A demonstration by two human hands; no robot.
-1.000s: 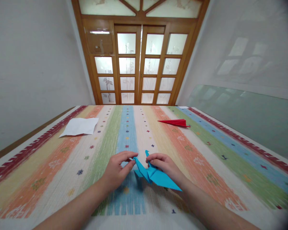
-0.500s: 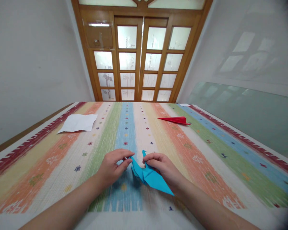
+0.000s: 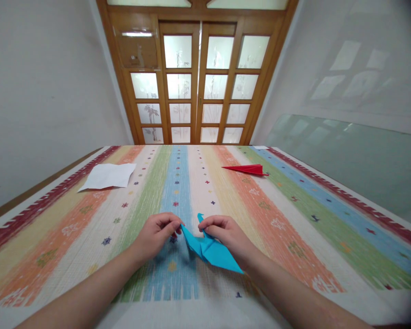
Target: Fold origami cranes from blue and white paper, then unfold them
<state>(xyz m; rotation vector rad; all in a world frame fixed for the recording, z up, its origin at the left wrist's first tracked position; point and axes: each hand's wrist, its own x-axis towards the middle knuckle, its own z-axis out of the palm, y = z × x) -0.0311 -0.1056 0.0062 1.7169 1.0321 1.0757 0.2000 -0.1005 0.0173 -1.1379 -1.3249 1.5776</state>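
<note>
A blue origami crane [image 3: 214, 251] is held just above the striped tablecloth, close to the near edge. My left hand [image 3: 159, 235] is closed, its thumb and forefinger touching the tip of the crane's left wing or point. With thumb and fingers, my right hand [image 3: 228, 235] pinches the upright neck; the small bent head shows above these fingertips. One broad pointed wing hangs toward me, below my right hand. The crane's far side is hidden.
A white sheet of paper [image 3: 108, 176] lies at the far left on the tablecloth [image 3: 130, 269]. A red folded paper plane [image 3: 248, 169] rests at the far right. Wooden doors [image 3: 198, 82] stand behind the table, and a glass panel [image 3: 332, 160] leans along the right side.
My left thumb and fingers have closed more tightly at the crane's left point, which is now stretched further left. My right hand keeps its pinch. The view has shifted slightly.
</note>
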